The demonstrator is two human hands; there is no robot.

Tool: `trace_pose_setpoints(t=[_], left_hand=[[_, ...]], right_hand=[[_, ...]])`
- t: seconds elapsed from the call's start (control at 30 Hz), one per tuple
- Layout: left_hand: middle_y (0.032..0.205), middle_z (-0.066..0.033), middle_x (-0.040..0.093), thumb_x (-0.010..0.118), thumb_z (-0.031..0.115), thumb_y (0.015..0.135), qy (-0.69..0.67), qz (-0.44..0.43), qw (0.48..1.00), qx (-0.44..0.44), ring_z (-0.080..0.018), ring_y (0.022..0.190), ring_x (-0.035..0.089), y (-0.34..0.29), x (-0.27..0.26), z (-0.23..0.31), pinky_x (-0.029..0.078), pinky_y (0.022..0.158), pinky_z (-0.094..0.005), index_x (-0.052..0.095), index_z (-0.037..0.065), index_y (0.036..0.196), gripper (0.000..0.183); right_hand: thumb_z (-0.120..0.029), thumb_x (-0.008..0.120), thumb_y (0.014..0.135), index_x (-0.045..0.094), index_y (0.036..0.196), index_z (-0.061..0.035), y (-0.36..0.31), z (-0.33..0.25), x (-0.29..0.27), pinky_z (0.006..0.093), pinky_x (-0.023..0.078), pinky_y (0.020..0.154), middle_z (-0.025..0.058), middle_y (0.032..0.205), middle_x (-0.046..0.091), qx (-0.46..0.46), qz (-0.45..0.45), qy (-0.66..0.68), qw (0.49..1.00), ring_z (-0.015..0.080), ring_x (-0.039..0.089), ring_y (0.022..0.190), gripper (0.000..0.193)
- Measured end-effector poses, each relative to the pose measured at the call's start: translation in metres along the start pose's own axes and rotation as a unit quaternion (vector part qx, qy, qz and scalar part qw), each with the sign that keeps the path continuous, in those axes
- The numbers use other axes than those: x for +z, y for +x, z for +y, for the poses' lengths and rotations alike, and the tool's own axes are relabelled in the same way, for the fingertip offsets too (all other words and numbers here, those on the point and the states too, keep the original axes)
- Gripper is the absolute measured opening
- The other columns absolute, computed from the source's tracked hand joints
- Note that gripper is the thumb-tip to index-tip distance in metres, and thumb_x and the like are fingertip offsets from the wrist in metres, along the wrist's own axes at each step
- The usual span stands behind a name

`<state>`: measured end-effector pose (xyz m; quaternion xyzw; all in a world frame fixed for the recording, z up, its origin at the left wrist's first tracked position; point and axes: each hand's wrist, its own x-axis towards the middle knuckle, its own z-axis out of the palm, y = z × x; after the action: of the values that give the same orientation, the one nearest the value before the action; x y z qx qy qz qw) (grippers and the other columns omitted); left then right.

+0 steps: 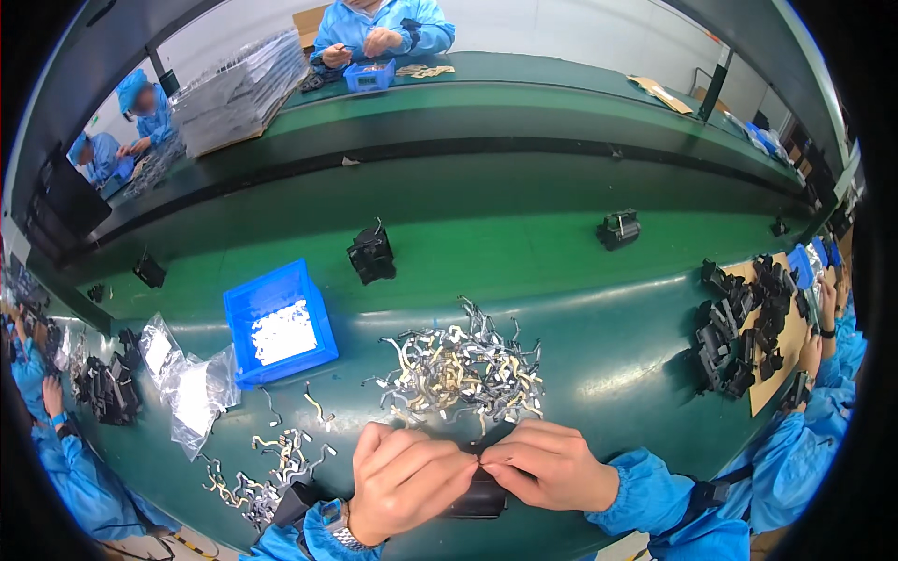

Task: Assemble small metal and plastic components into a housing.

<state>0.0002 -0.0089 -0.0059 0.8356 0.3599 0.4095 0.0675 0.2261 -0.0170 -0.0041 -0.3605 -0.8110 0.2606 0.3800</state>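
Close to the table's near edge, my left hand (410,481) and my right hand (544,467) meet at their fingertips. Both are closed in a pinch on something small, mostly hidden by the fingers. Under the fingertips lies a black plastic part (477,503), partly covered by my hands. Just beyond them spreads a heap of short wire harnesses (460,366) with grey and yellowish leads and small connectors. A smaller group of similar harnesses (271,467) lies left of my left hand.
A blue bin (329,346) of small white pieces stands at left, beside clear plastic bags (201,402). Black parts (372,254) are spaced along the green belt (505,224). More black parts (739,327) are piled on cardboard at right. Co-workers in blue sit around.
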Motion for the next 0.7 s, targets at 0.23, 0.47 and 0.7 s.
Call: trace_pose_setpoints(t=[0.23,0.47,0.7], left_hand=[[0.087,-0.0094,0.069,0.072,-0.005,0.084,0.251,0.144,0.943,-0.162,-0.0318,0.084,0.061,0.023,-0.05,-0.045,0.044,0.079,-0.0425,0.07,0.004,0.089,0.011],[0.116,-0.0128,0.075,0.058,-0.014,0.078,0.224,0.122,0.965,-0.064,-0.0347,0.099,0.062,0.025,-0.039,-0.031,0.045,0.094,-0.044,0.073,0.004,0.118,0.047],[0.099,0.006,0.072,0.091,0.026,0.07,0.014,-0.072,0.997,0.014,-0.021,0.092,0.06,0.009,-0.005,0.007,0.039,0.082,-0.0366,0.079,0.019,0.092,0.026]], right_hand=[[-0.008,0.075,0.089,0.071,0.09,-0.005,-0.008,0.01,-0.005,0.0364,0.057,0.07,0.0073,0.09,0.074,0.001,0.024,0.003,1.0,0.0255,0.07,0.076,0.005],[-0.013,0.075,0.087,0.07,0.09,-0.0069,-0.015,0.01,-0.009,0.039,0.055,0.064,0.0067,0.082,0.066,-0.004,-0.001,-0.075,0.997,0.0269,0.065,0.07,0.009],[-0.015,0.075,0.087,0.066,0.093,-0.0112,0.0,0.003,-0.005,0.0382,0.053,0.069,0.0041,0.084,0.06,-0.019,-0.063,-0.095,0.993,0.0238,0.064,0.075,0.01]])
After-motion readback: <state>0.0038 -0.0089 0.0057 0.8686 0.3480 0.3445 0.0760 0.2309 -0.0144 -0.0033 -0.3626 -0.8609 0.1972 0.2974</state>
